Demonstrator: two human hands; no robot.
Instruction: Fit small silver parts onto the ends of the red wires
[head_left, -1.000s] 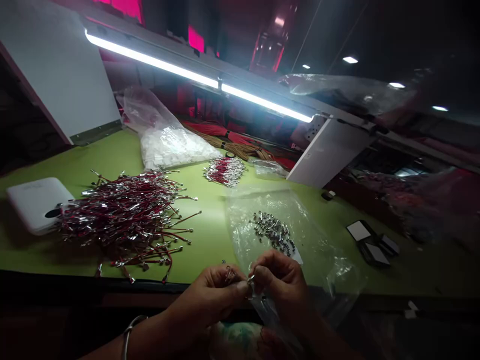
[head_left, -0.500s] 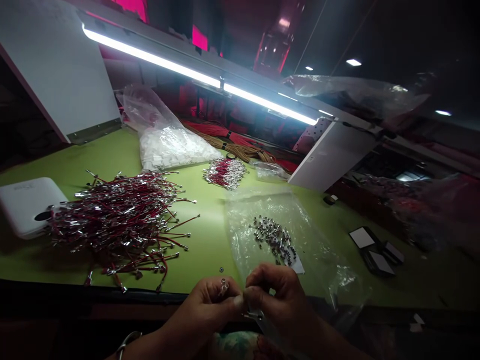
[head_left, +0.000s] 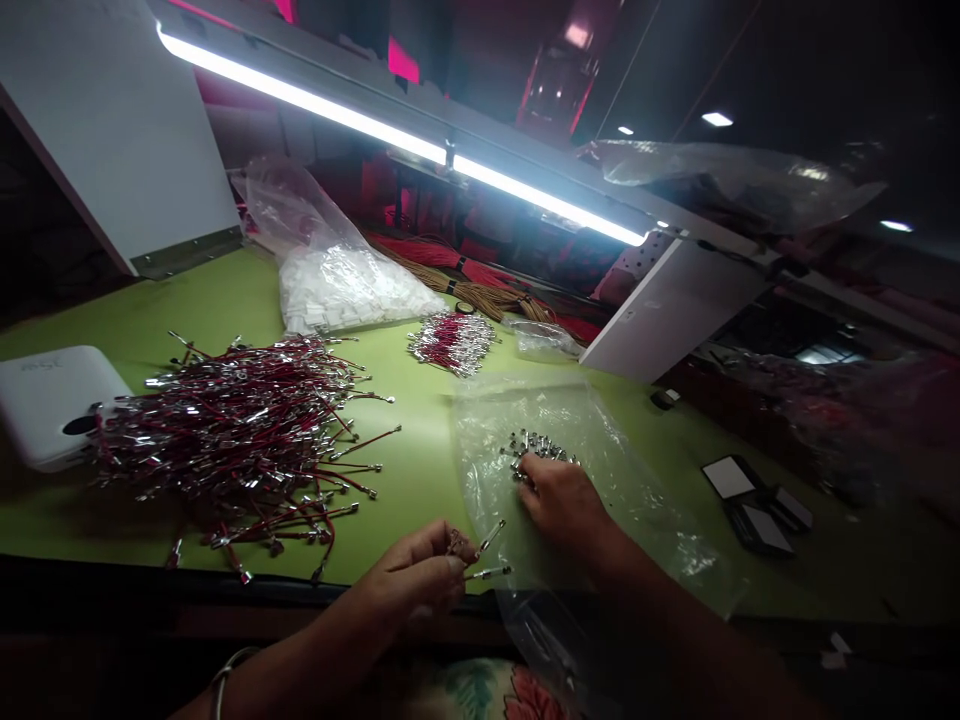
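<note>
L hand pinches leads, R hand at metal bits on bag atop tabletop, can't tell if pinching; prob. picking step, next needs fine pinch on 1 bit.

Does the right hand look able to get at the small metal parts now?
Most likely yes: the right hand is over the small metal parts, its fingers at the pile, and nothing visible blocks them.

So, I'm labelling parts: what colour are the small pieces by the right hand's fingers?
The small pieces are silvery, as the head view shows.
</note>
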